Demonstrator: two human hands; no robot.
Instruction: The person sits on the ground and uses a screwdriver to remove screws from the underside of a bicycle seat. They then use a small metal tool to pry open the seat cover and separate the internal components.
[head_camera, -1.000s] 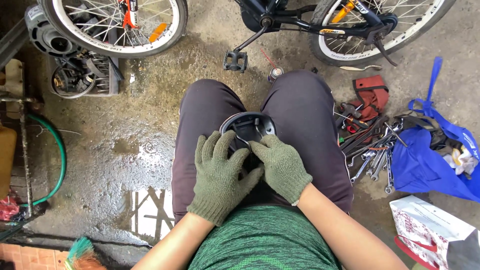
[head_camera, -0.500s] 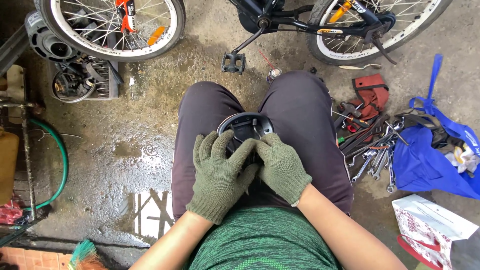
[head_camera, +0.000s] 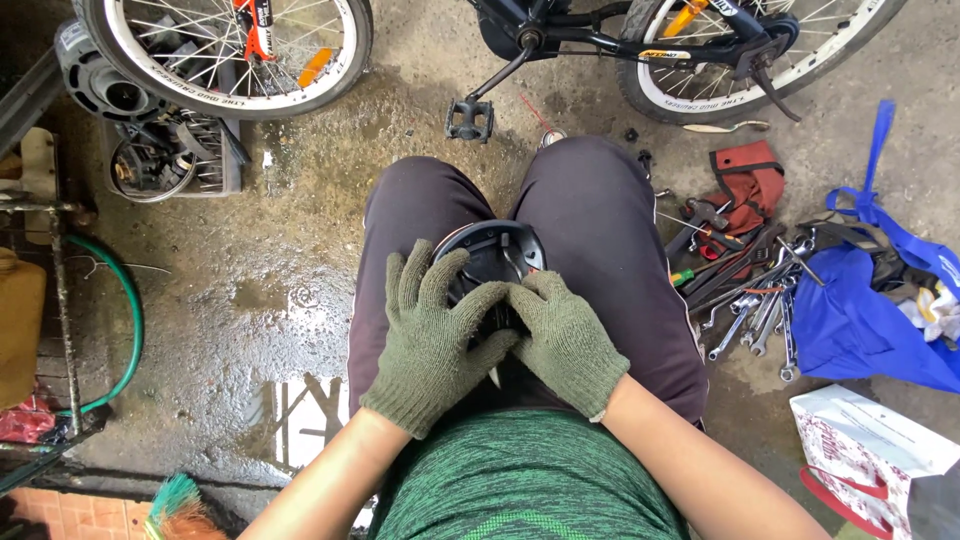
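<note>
Wet concrete floor (head_camera: 250, 300) filled the frame, with a puddle at lower left. At centre, on the lap, lay a round black part (head_camera: 490, 262). The gloved left hand (head_camera: 432, 340) and right hand (head_camera: 565, 338) both had their fingers curled closed on its near rim. Resting only on the thighs, it could have slid off to the wet floor if the grip eased. At right, a blue bag (head_camera: 860, 330) held rags and odd bits, beside loose wrenches (head_camera: 745, 300). At upper left, a crate (head_camera: 170, 160) held metal parts.
</note>
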